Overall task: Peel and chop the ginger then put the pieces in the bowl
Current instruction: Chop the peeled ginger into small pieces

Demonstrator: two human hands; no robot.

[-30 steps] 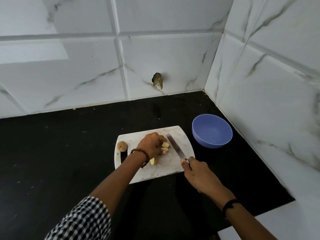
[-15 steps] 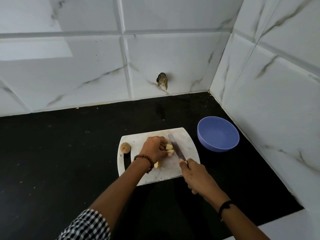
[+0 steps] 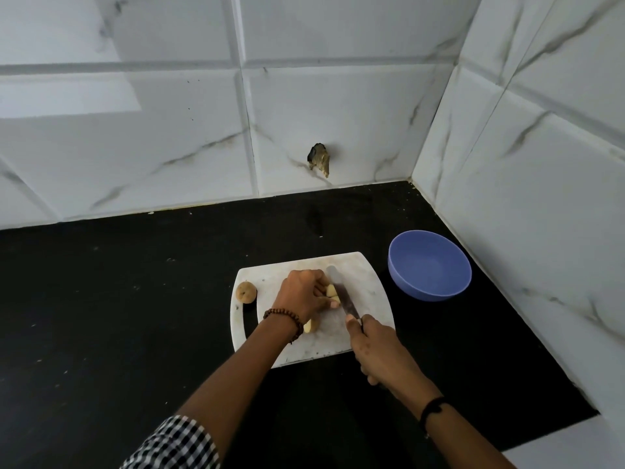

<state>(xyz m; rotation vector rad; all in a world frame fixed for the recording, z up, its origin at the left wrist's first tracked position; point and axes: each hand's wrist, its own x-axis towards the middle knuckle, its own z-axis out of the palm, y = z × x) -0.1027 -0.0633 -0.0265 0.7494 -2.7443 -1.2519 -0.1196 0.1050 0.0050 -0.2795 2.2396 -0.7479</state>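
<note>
- Head view: peeled ginger [image 3: 332,290] is pinned on the cutting board [image 3: 368,282] by the left hand [image 3: 304,294], fingers curled on it.
- The knife [image 3: 342,292] is clamped in the right hand [image 3: 378,346], blade against the ginger.
- Chopping is judged partly done; the bowl [image 3: 429,265] looks empty.

No readable text, label, brand, number or sign shows on anything here.
</note>
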